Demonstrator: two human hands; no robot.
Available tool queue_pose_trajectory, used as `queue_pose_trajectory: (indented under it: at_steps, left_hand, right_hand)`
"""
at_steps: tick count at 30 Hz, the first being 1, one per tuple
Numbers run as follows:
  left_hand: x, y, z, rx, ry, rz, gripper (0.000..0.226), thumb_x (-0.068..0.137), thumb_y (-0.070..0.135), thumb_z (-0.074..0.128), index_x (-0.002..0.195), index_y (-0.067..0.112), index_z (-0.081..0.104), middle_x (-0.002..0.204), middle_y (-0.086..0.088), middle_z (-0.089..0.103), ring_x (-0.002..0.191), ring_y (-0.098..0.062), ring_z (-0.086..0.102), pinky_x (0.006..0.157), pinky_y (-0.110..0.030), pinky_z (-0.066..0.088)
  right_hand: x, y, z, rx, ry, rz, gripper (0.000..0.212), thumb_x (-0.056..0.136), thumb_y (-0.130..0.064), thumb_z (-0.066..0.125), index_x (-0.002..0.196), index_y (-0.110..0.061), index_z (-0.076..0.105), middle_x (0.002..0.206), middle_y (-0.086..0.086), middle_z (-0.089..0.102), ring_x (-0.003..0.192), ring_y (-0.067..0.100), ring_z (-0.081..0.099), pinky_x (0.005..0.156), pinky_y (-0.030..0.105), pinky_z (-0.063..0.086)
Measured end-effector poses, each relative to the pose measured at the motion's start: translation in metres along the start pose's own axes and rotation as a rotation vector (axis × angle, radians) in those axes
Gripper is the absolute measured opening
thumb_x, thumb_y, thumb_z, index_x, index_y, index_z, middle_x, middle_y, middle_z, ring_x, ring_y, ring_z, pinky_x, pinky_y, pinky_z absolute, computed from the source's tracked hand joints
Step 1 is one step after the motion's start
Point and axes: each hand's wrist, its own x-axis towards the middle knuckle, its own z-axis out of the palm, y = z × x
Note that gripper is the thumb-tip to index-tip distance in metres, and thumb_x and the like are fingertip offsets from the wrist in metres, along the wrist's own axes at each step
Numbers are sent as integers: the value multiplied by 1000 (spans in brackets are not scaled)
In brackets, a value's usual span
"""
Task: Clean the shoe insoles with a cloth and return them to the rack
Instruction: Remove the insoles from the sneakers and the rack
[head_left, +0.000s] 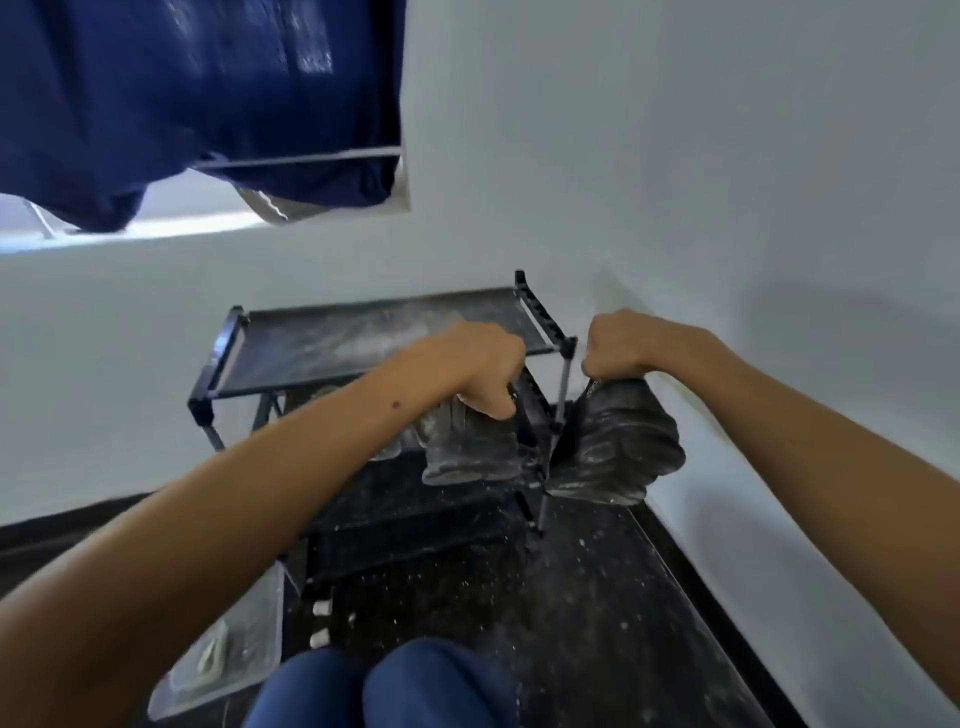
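- The left hand (480, 358) has its fingers closed on the top of a dusty dark shoe (470, 447), which hangs toe-down just in front of the rack (363, 338).
- The right hand (621, 345) is fisted on a second shoe (621, 447), dangling right of the rack's corner post.
- No insoles or cloth are visible; presumably the insoles sit inside, reached from above.
- A clear tray (228, 644) on the floor holds something pale.
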Motion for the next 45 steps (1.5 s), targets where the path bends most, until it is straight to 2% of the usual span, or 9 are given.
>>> queue_pose_trajectory:
  at_steps: [6, 11, 14, 17, 20, 23, 29, 35, 45]
  left_hand:
    - [40, 73, 85, -75, -194, -8, 30, 74, 25, 58, 60, 15, 33, 57, -1, 38, 53, -21, 37, 50, -29, 32]
    - [77, 121, 170, -154, -275, -96, 11, 85, 22, 53, 88, 13, 51, 101, -10, 60, 92, -29, 59, 72, -36, 42]
    - [99, 150, 226, -243, -278, -171, 25, 91, 16, 51, 115, 11, 59, 120, -11, 61, 110, -30, 58, 79, -37, 45]
    - [115, 178, 271, -358, -319, -250, 28, 90, 3, 52, 117, 6, 58, 123, -13, 59, 115, -31, 56, 85, -37, 46]
    - [123, 202, 309, -454, -336, -321, 28, 88, -5, 51, 113, 3, 60, 119, -15, 61, 112, -33, 59, 85, -39, 48]
    - [128, 222, 343, -556, -375, -361, 27, 88, -3, 50, 114, 2, 57, 120, -16, 59, 112, -34, 57, 88, -41, 48]
    - [124, 259, 391, -696, -413, -319, 41, 90, -2, 46, 130, 3, 36, 119, -20, 58, 110, -38, 57, 84, -45, 46]
    - [130, 282, 413, -800, -510, -254, 28, 89, -3, 47, 115, -3, 56, 120, -22, 55, 113, -39, 55, 93, -44, 45]
    - [122, 305, 442, -1033, -748, -109, 46, 87, 18, 61, 127, -3, 49, 134, -22, 39, 122, -35, 46, 102, -33, 38]
  right_hand:
    - [-1, 36, 104, 15, -269, 58, 31, 80, -17, 52, 52, -9, 41, 46, 5, 46, 49, 21, 43, 53, 30, 39]
    - [8, 71, 188, 54, -464, 128, 24, 85, -12, 50, 63, -4, 46, 61, 10, 48, 47, 22, 48, 44, 29, 45]
    - [21, 96, 248, 124, -457, 177, 18, 82, -13, 53, 67, -4, 53, 66, 13, 55, 58, 32, 62, 52, 35, 54]
    - [26, 115, 305, 202, -423, 215, 24, 83, -11, 56, 60, -9, 49, 77, 16, 59, 82, 32, 64, 61, 30, 45]
    - [20, 129, 356, 265, -382, 236, 10, 85, -11, 58, 82, -2, 63, 96, 20, 66, 93, 34, 63, 72, 32, 46]
    - [13, 141, 399, 271, -344, 268, 23, 84, -3, 50, 101, -8, 65, 104, 18, 65, 97, 36, 62, 84, 41, 51]
    - [-22, 146, 464, 236, -412, 339, 25, 87, -10, 47, 106, -12, 63, 106, 16, 64, 99, 34, 62, 82, 39, 49]
    - [-43, 145, 496, 263, -483, 463, 27, 92, -14, 45, 114, -10, 61, 110, 17, 62, 103, 33, 60, 85, 38, 47]
    - [-54, 146, 510, 403, -470, 684, 25, 95, -14, 42, 108, -3, 61, 114, 22, 60, 108, 35, 57, 86, 36, 45]
